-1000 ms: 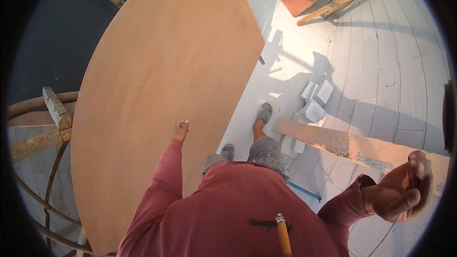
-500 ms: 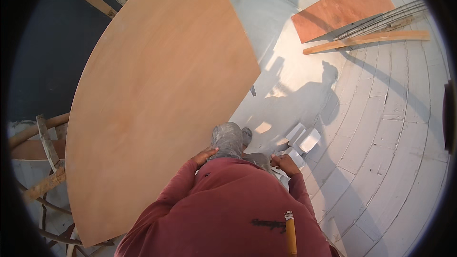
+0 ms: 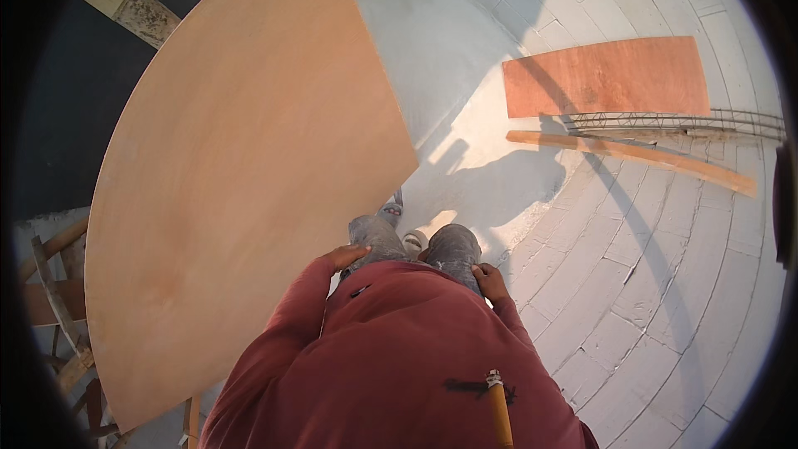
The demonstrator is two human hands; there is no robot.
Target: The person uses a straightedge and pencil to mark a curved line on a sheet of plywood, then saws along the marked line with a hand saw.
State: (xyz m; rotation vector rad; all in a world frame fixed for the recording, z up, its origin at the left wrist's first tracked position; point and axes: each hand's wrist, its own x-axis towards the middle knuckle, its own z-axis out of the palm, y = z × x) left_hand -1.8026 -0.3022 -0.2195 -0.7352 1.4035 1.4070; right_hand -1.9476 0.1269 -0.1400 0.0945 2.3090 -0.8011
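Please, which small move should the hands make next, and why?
Perhaps move the left hand off the shorts onto the board: the board lies close to that hand, and neither that nor the right hand seems to hold a tool.

The upper edge crops the board, the lower my shirt and yellow stick. My shorts partly hide my feet. I can't see the palms of my left grip or right grip.

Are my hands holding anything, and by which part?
Nothing is visibly held. The left hand is by the left leg of the gray shorts, the right hand by the right; whether either pinches cloth is unclear.
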